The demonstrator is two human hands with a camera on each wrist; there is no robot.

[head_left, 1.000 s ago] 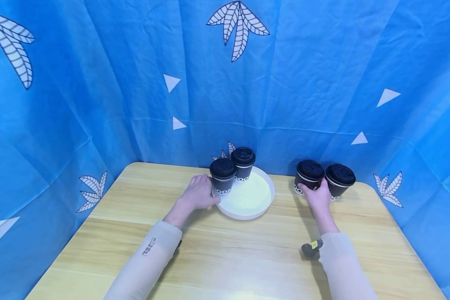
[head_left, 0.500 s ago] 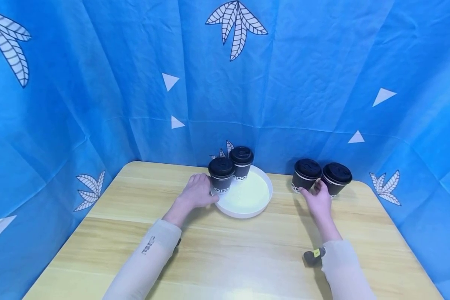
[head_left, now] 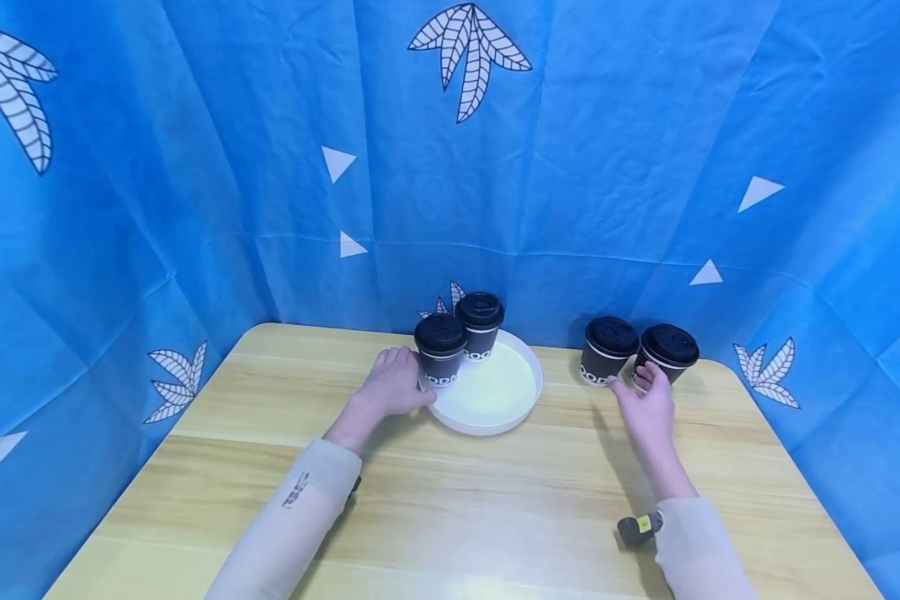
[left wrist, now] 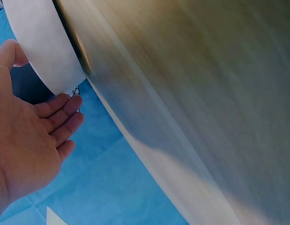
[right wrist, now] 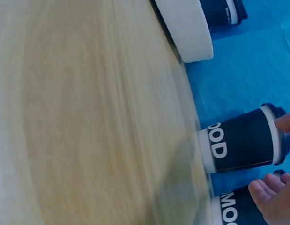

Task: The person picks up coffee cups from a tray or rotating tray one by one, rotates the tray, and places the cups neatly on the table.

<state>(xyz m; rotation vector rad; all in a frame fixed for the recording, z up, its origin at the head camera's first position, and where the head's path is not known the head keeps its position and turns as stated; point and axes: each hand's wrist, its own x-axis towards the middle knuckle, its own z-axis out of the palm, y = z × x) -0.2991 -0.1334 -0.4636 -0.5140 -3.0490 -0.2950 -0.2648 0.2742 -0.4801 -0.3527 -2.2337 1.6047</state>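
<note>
My left hand (head_left: 393,385) is at the left rim of the white round tray (head_left: 498,417), beside a lidded black paper coffee cup (head_left: 440,354) standing on it. In the left wrist view, the fingers (left wrist: 65,122) are loosely bent, with thumb and fingertips right at the tray's wall. Behind the front cup, a second black coffee cup (head_left: 480,327) stands on the tray. My right hand (head_left: 648,408) is in front of two more lidded cups, the left one (head_left: 606,354) and the right one (head_left: 669,346). Its thumb and fingers are apart, with nothing held between them.
The cups on the right stand upright near the back edge of the wooden table (head_left: 450,517). A blue patterned curtain (head_left: 607,167) hangs close behind and at both sides. A dark wrist camera (head_left: 636,529) sticks out from the right sleeve.
My right hand has let go of the left cup of the right-hand pair and drawn back toward me and slightly right. The left hand, tray and cups keep their places.
</note>
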